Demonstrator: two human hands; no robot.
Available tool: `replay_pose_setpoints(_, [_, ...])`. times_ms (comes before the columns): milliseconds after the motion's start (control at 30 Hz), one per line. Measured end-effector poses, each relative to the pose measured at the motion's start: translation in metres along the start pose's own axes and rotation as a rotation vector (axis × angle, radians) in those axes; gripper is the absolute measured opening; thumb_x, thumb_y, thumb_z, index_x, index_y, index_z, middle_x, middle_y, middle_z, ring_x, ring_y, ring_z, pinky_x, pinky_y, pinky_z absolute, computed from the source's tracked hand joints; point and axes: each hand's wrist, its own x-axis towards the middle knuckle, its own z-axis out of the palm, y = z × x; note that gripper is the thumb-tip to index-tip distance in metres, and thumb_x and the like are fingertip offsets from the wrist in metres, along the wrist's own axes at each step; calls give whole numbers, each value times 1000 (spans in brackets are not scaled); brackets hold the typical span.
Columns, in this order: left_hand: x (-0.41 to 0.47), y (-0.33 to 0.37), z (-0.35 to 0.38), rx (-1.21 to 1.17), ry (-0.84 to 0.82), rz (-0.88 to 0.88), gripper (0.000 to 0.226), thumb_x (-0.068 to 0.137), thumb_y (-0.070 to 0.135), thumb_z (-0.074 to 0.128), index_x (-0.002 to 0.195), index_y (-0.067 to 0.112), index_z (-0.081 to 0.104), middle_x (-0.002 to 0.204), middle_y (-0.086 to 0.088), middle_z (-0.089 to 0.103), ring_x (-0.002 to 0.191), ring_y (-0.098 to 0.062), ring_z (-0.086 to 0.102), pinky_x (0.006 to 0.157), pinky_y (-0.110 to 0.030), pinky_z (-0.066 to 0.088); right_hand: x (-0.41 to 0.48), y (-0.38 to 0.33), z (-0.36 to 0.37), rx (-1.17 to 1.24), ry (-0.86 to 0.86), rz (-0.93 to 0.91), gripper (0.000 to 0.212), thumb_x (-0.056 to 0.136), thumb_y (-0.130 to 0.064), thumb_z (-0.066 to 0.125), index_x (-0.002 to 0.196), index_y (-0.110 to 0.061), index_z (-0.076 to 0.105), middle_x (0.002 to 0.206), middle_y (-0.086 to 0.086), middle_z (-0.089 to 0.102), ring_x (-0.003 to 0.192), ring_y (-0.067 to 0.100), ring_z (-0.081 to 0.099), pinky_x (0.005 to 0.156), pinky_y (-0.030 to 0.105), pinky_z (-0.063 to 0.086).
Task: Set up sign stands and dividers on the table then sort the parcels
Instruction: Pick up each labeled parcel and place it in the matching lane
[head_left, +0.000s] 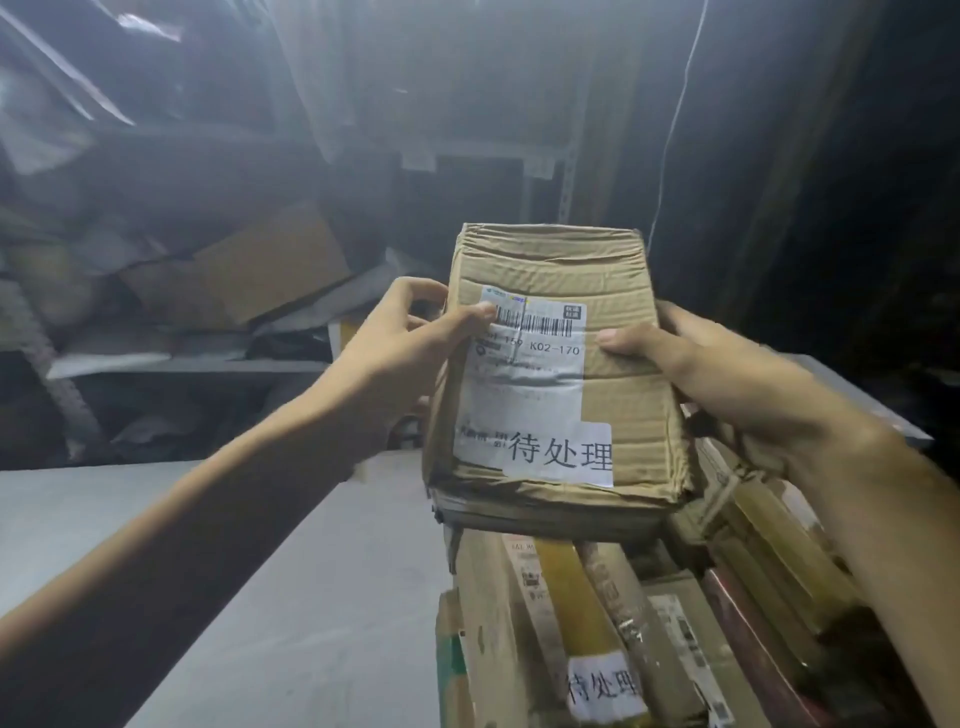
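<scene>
I hold a worn brown cardboard parcel (623, 395) up in front of me with both hands. It bears a white shipping label with a barcode and a white sticker printed with Chinese characters. My left hand (405, 343) grips its left edge, thumb lying on the label's top corner. My right hand (691, 364) grips the right edge, thumb pressed on the front face. Below it lies a pile of other parcels (613, 623), one carrying the same kind of white sticker.
A grey table (291, 587) stretches from the lower left to the middle. Behind it stand dim shelves (197, 364) stuffed with boxes and bags. A thin white cord (675, 119) hangs at the upper right. The right side is dark.
</scene>
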Motion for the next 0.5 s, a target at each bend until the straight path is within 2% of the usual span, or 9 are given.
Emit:
replay_pose_setpoints(33, [13, 3, 0, -5, -3, 5, 37, 86, 51, 65, 115, 31, 54, 111, -4, 69, 94, -17, 70, 57, -29, 55, 14, -5, -4, 6, -17, 4, 25, 93, -35, 62, 117, -33, 57, 96, -9, 76, 77, 7, 74, 58, 20, 56])
replay_pose_setpoints(167, [61, 14, -2, 26, -14, -46, 41, 84, 57, 64, 114, 31, 55, 110, 3, 69, 90, -14, 69, 55, -26, 49, 70, -19, -17, 13, -99, 45, 24, 96, -33, 59, 119, -27, 60, 100, -2, 77, 87, 19, 75, 78, 35, 59])
replay_pose_setpoints(200, [73, 16, -2, 23, -26, -62, 37, 86, 54, 63, 113, 29, 57, 104, 5, 71, 81, -11, 70, 52, -23, 49, 85, -19, -20, 1, -115, 57, 25, 96, -34, 58, 119, -27, 60, 101, -1, 77, 88, 20, 75, 80, 37, 59])
replay_pose_setpoints(267, [95, 21, -1, 17, -46, -85, 20, 91, 43, 60, 100, 26, 61, 80, 10, 72, 59, -6, 68, 49, -21, 49, 111, -19, -22, -20, -131, 87, 25, 96, -36, 57, 119, -26, 61, 101, 1, 77, 90, 22, 75, 82, 40, 59])
replay_pose_setpoints(300, [105, 22, -1, 15, -52, -102, 13, 93, 39, 58, 93, 26, 61, 70, 11, 69, 53, -6, 66, 50, -21, 49, 123, -19, -23, -21, -139, 100, 25, 96, -36, 57, 119, -26, 61, 102, 2, 77, 93, 24, 74, 87, 44, 58])
replay_pose_setpoints(367, [119, 21, 1, 17, -64, -138, 14, 93, 34, 56, 84, 24, 61, 61, 10, 66, 51, -7, 65, 52, -21, 48, 144, -16, -24, -26, -164, 124, 28, 95, -37, 58, 120, -25, 61, 106, 4, 76, 101, 28, 72, 98, 53, 52])
replay_pose_setpoints(400, [124, 20, 2, 24, -72, -159, 14, 93, 33, 56, 83, 24, 61, 63, 9, 67, 53, -9, 66, 53, -22, 49, 153, -13, -24, -37, -175, 137, 29, 95, -37, 59, 121, -24, 61, 107, 4, 76, 103, 29, 71, 99, 54, 51])
replay_pose_setpoints(500, [136, 11, 3, 32, -69, -244, 11, 93, 34, 57, 92, 24, 63, 87, -1, 67, 65, -16, 68, 56, -25, 52, 172, -4, -23, -54, -211, 189, 34, 92, -38, 62, 121, -21, 62, 108, 7, 75, 104, 29, 71, 99, 54, 51])
